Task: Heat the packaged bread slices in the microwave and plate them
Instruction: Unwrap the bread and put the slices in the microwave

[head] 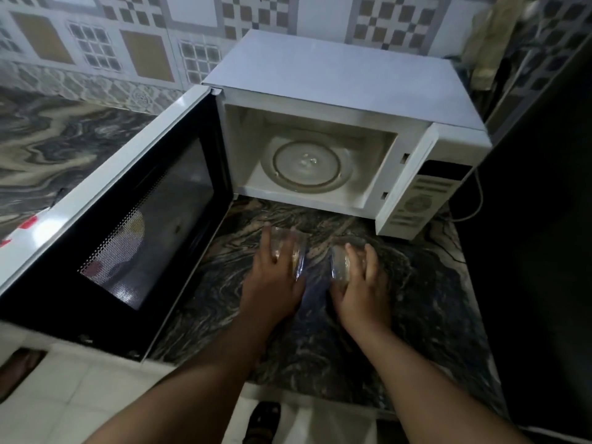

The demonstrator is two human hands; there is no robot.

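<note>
A white microwave [339, 78] stands on the dark marbled counter [426, 302] with its door [125, 225] swung wide to the left. Inside, the glass turntable [306, 165] is bare. In front of the oven, my left hand [272, 277] grips one bread slice in clear wrap [296, 251], and my right hand [362, 290] grips a second wrapped slice [341, 262]. Both packages are held just above or on the counter; I cannot tell which. The fingers hide much of each slice.
The control panel [416, 203] is on the microwave's right front, with a white cable [474, 206] trailing beside it. A tall black surface [544, 219] rises at the right. Patterned wall tiles [96, 43] run behind. A white and red package [22, 225] lies behind the door.
</note>
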